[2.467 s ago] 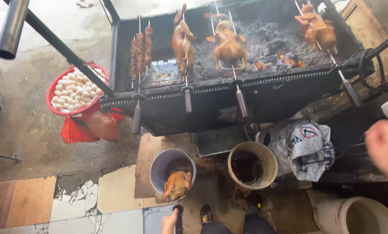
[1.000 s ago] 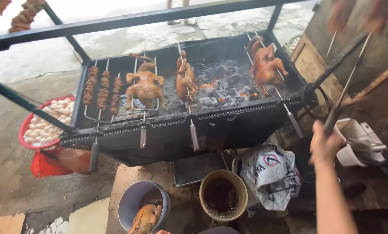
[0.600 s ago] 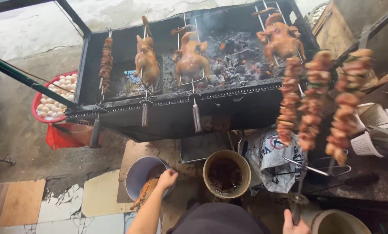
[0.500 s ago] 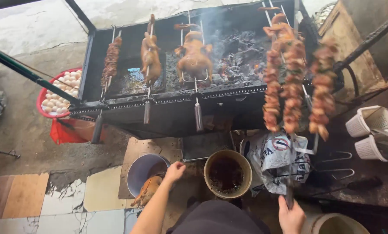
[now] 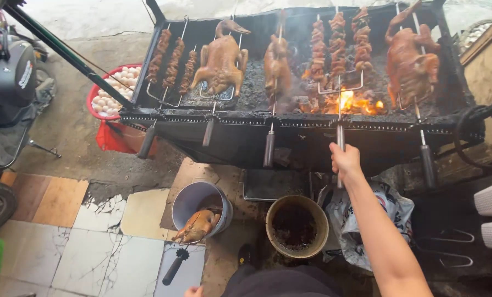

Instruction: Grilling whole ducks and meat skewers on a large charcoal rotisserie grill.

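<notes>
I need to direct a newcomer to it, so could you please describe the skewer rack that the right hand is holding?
Start at the long black charcoal grill and find the open flames right of its middle. The three-pronged skewer rack of dark red meat chunks lies directly above them, its handle gripped by the right hand. The similar rack at the far left has no fire under it and no hand on it.

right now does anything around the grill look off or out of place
Yes. Flames flare up under the meat skewer that the right hand grips by its handle, while the rest of the coals only smoulder. A roasted bird also hangs over the rim of the grey bucket.
</notes>
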